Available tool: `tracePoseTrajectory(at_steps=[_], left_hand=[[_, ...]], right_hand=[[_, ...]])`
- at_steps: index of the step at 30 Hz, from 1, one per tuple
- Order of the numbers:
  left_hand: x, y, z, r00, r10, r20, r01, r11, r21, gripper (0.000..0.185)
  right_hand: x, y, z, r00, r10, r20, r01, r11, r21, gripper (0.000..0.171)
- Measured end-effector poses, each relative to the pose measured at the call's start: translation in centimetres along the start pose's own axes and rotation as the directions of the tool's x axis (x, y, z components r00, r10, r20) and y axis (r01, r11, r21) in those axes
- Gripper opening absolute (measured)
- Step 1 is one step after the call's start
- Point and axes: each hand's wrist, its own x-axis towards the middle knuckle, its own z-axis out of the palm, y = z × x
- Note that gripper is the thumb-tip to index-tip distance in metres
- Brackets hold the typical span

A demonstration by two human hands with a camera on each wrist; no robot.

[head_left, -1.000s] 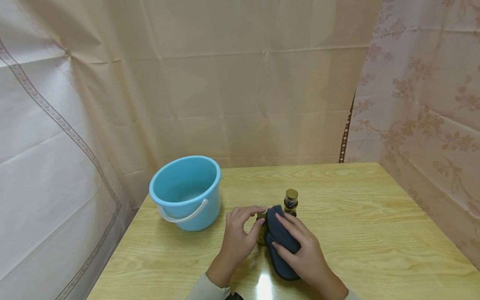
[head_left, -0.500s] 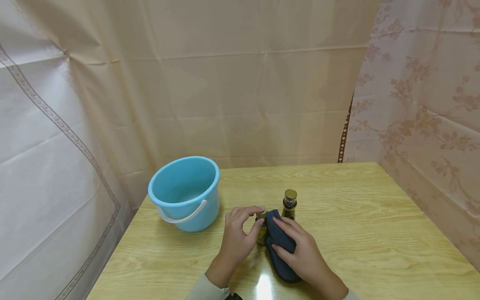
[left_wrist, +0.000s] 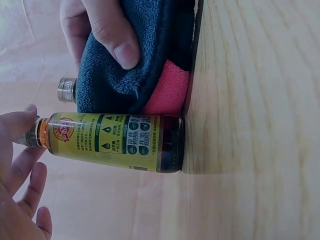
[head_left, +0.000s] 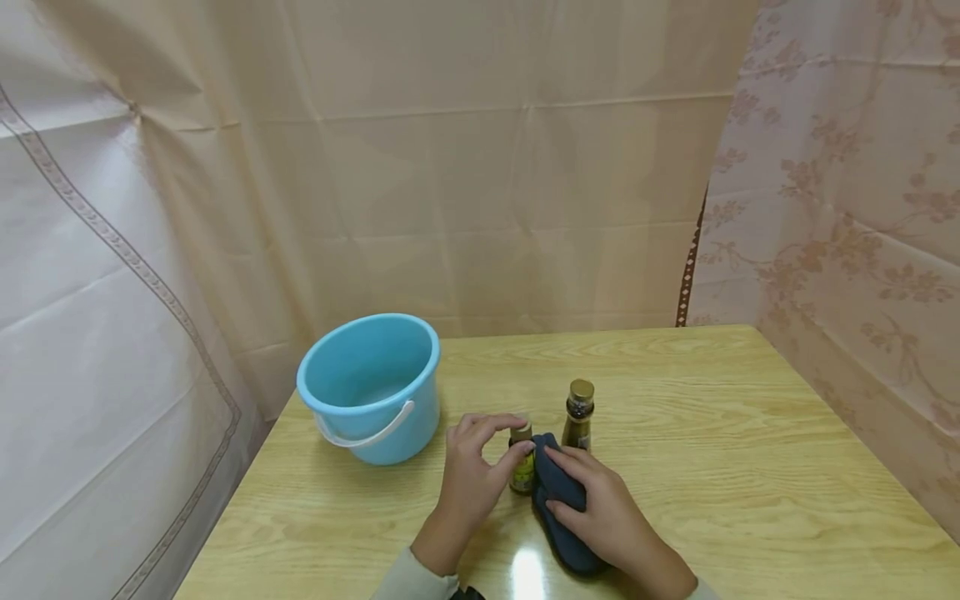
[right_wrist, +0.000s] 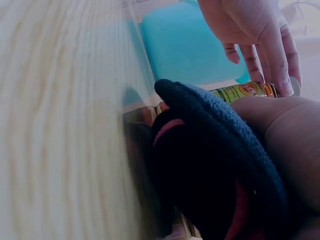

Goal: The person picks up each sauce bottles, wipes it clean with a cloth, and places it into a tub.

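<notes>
With thumb and forefinger my left hand (head_left: 471, 462) pinches the cap end of a small upright bottle (head_left: 522, 475). Its yellow-green label with printed drops shows in the left wrist view, over dark liquid. My right hand (head_left: 603, 504) grips a folded dark blue cloth (head_left: 572, 548) with a fluffy face; a pink part (left_wrist: 170, 92) shows underneath. The cloth lies against the bottle's right side and reaches down to the table. Just behind the cloth stands a second bottle (head_left: 578, 427) with a gold cap, its lower part hidden.
A light blue bucket (head_left: 422, 423) with a white handle (head_left: 386, 427) stands on the left of the wooden table (head_left: 712, 467). Beige cloth (head_left: 480, 183) hangs behind the table, with patterned cloth (head_left: 855, 208) on the right.
My right hand and the cloth have slid down along the bottle, toward me, uncovering more of both bottles. My left hand keeps its hold and has barely moved.
</notes>
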Motion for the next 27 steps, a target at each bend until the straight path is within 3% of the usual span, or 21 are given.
tracePoseTrajectory(at_steps=[15,22,27], left_hand=[[0.05,-0.16,0.09,1.000,0.004,-0.029,-0.005,0.999,-0.049,0.024],[0.08,-0.03,0.00,0.999,0.031,-0.034,-0.032,0.998,-0.044,0.023],[0.13,-0.02,0.05,0.998,0.049,-0.030,-0.051,0.998,-0.036,0.023]], right_hand=[[0.07,0.17,0.16,1.000,-0.017,0.002,0.017,1.000,-0.017,0.068],[-0.13,-0.13,0.05,0.990,-0.112,-0.091,0.108,0.993,-0.040,0.073],[-0.22,-0.32,0.02,0.961,-0.209,-0.182,0.202,0.978,-0.057,0.077]])
